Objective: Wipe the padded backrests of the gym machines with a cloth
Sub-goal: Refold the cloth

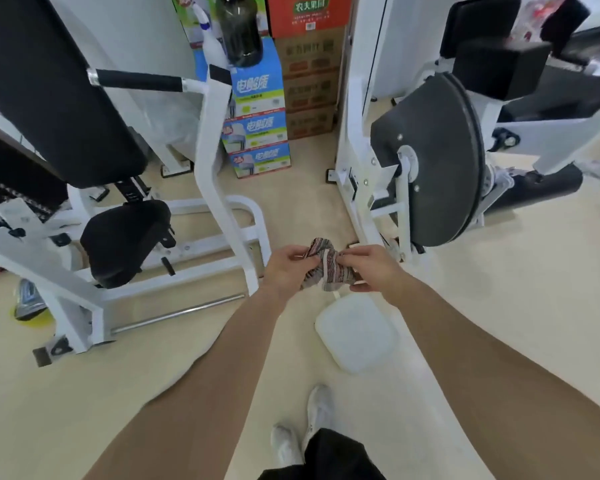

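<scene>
A striped, bunched-up cloth (328, 266) hangs between both hands at the centre of the view. My left hand (288, 270) pinches its left side and my right hand (373, 266) grips its right side. A long black padded backrest (52, 91) of a white-framed machine rises at the upper left, with a black seat pad (122, 240) below it. At the upper right stands a second machine with black pads (478, 26) and a large dark round disc (433, 161). Neither hand touches any pad.
Stacked blue and brown cartons (260, 126) stand against the far wall between the machines, with a dark water jug (238, 29) on top. A white square container (355, 332) lies on the floor just below my hands. A steel bar (177, 313) lies by the left machine's base.
</scene>
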Motion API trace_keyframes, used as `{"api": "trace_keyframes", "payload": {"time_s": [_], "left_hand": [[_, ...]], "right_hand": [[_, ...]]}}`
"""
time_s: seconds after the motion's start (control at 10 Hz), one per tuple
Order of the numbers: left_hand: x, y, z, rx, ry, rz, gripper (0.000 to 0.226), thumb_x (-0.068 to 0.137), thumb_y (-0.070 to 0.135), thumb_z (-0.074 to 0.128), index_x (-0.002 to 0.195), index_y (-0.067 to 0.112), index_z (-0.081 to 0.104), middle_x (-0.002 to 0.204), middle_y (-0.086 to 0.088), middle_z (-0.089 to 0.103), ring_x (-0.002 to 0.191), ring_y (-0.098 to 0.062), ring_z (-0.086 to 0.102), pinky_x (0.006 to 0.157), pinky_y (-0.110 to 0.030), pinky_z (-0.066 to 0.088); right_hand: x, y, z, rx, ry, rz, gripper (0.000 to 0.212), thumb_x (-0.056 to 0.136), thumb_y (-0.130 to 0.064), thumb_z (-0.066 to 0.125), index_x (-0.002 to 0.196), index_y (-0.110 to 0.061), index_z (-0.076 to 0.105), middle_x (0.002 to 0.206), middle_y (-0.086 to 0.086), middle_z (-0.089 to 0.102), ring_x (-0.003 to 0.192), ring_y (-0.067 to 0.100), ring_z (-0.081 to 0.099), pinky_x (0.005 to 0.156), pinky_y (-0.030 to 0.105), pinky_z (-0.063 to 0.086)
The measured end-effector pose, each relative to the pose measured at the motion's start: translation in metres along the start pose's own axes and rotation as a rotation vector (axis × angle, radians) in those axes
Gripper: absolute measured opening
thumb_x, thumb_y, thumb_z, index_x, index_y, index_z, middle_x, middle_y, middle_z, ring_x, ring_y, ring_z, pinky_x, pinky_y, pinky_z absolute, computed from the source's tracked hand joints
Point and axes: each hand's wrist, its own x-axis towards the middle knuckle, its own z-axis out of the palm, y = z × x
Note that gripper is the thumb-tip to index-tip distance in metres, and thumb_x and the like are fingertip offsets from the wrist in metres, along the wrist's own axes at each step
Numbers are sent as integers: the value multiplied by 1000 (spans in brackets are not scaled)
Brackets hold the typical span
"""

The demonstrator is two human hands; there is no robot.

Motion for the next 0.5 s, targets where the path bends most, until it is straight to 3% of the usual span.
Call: {"api": "trace_keyframes", "payload": {"time_s": [0.1, 0.2, 0.3, 0.4, 0.5], "left_hand": [[10, -46, 45, 29, -42, -44, 24, 87, 18, 75, 110, 12, 69, 93, -5, 69, 79, -18, 66, 70, -31, 59], [23, -95, 84, 70, -76, -108, 18, 87, 15, 75, 104, 14, 70, 97, -7, 71, 89, -22, 68, 87, -43, 60], [42, -141, 116, 72, -54, -162, 15, 88, 7, 71, 102, 11, 71, 97, -9, 70, 92, -24, 68, 92, -44, 58], [74, -190, 147, 93, -21, -210, 15, 88, 5, 68, 102, 10, 72, 94, -9, 70, 87, -23, 67, 89, -40, 59], [109, -236, 176, 131, 10, -252, 13, 88, 6, 65, 94, 16, 71, 85, -3, 69, 79, -20, 68, 81, -31, 60]], "right_hand": [[8, 65, -19, 77, 63, 61, 14, 91, -23, 71, 103, -16, 72, 97, 10, 74, 79, 20, 68, 66, 32, 58], [30, 128, -31, 119, 100, 141, 25, 92, -18, 70, 116, -11, 68, 107, 15, 72, 90, 25, 69, 68, 34, 59], [56, 178, -36, 133, 96, 181, 12, 92, -13, 68, 104, -13, 69, 100, 15, 71, 88, 28, 66, 76, 38, 58], [101, 233, -40, 76, 70, 179, 17, 92, -7, 65, 82, -20, 68, 83, 13, 67, 75, 27, 61, 77, 41, 54], [145, 281, -37, 63, 15, 191, 13, 93, -11, 64, 99, -21, 70, 100, 14, 70, 88, 28, 66, 86, 41, 55]]}}
